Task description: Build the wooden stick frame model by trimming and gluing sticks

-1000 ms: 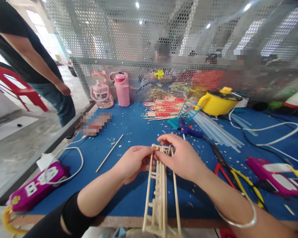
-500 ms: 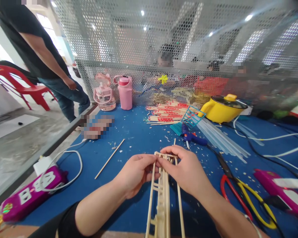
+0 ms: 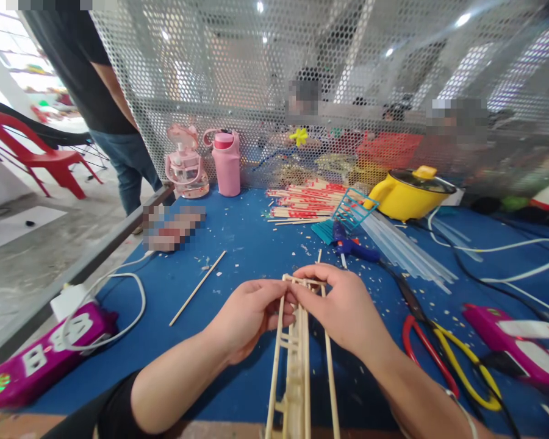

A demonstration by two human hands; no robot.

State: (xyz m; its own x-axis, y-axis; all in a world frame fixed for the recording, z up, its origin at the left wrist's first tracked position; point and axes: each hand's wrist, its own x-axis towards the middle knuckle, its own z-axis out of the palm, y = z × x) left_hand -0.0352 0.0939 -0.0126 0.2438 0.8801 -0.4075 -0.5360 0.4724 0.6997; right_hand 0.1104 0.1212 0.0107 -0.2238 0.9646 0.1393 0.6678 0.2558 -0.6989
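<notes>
Power strip [image 3: 34, 360] of purple and white plastic lies at the left of my blue-topped table [image 3: 158, 335], with a loose white cable [image 3: 144, 299] looping over it; a sweep of my left forearm might snag that loop. One thin, straight wooden stick [image 3: 197, 288] rests alone further in, light enough to roll if knocked. My left hand [image 3: 249, 314] pinches the left corner at the far end of a long, narrow frame of pale wooden sticks [image 3: 307, 378], thumb against fingers. The frame runs from between my hands back toward me, and pressing too hard at that corner could split a stick or open a joint. My right hand [image 3: 348, 305] closes thumb and fingers on the cross stick at the same end; exactly where the tips touch is hidden. If the two grips pull unevenly, I judge the slender rails could twist. Beyond my right fingers lies a blue glue gun [image 3: 359, 250], nozzle toward me; should it be hot, reaching forward carelessly could burn me. Scissors with red and yellow handles [image 3: 412, 303] lie beside my right forearm, where an elbow might shove them.
</notes>
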